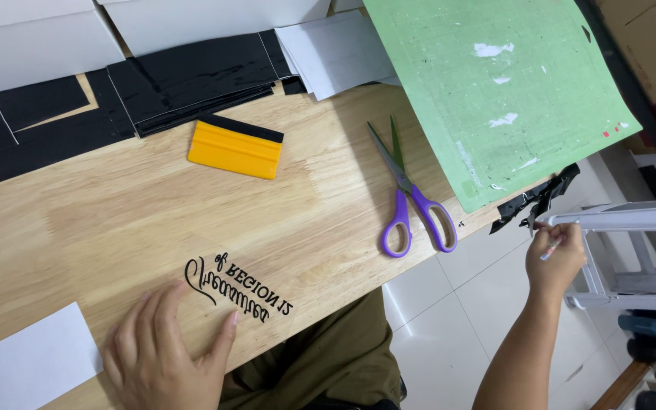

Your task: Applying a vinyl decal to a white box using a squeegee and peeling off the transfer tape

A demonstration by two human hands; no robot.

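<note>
- Left hand [165, 349] lies flat, fingers spread, on the table [115, 220] just beside the black decal [238, 288], probably pinning its clear sheet.
- Right hand [554, 258] is off the table edge, grip pinched on a thin tool [550, 249] next to black scrap [538, 199], likely keeping waste clear of the work.
- Scissors [411, 199] and yellow squeegee [235, 146] lie near, untouched.
- Green mat [487, 83] overhangs the edge.

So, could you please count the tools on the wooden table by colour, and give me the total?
Yellow: 1, the squeegee
Purple: 1, the scissors, lying open
Green: 1, the cutting mat, partly over the table edge
Total: 3

The left hand lies flat on the table beside the black letter sticker. The right hand holds a thin tool beside the table.
</note>
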